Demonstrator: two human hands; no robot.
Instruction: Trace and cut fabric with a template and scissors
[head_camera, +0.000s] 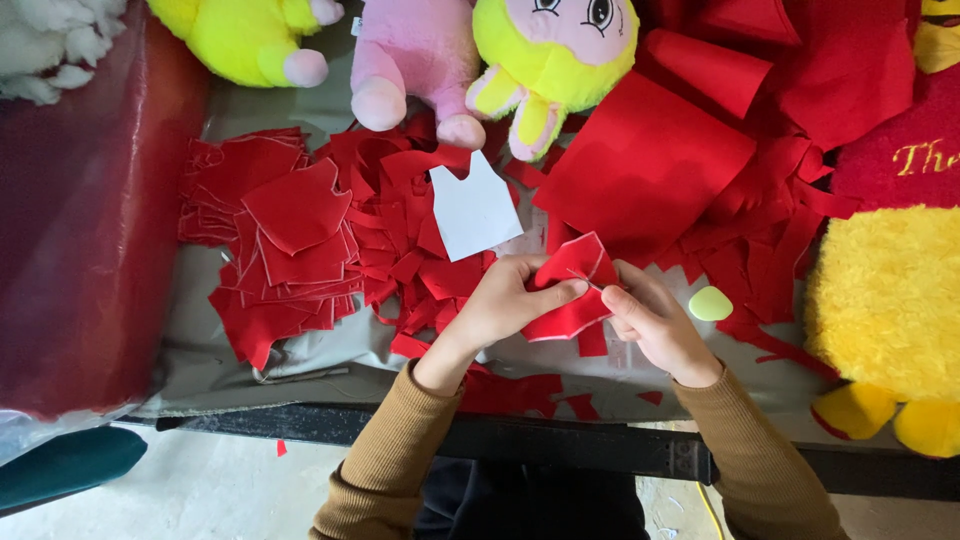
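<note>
Red felt piece (568, 290) is pinched between the left hand (505, 300) and right hand (650, 318), both closed on it, right in front of the white paper template (474, 210). Left of the template there's a decent stack of cut red shapes (285, 240) already; behind and right of it, uncut red felt sheets (650, 160), so I'd guess plenty left.

Left hand (503, 300) and right hand (655, 322) closed together on a small red felt piece (572, 290) with pale chalk outline, thumbs pinching its edge. Held just above grey table cover (300, 350). White paper pattern (474, 212) lay just beyond, on loose red scraps (400, 230). Stack of cut red shapes (290, 235) sat to the left. Large red felt sheet (645, 165) lay beyond the right hand; small pale-yellow chalk (710, 303) just beside it. Yellow and pink plush toys (480, 60) lined the far edge
</note>
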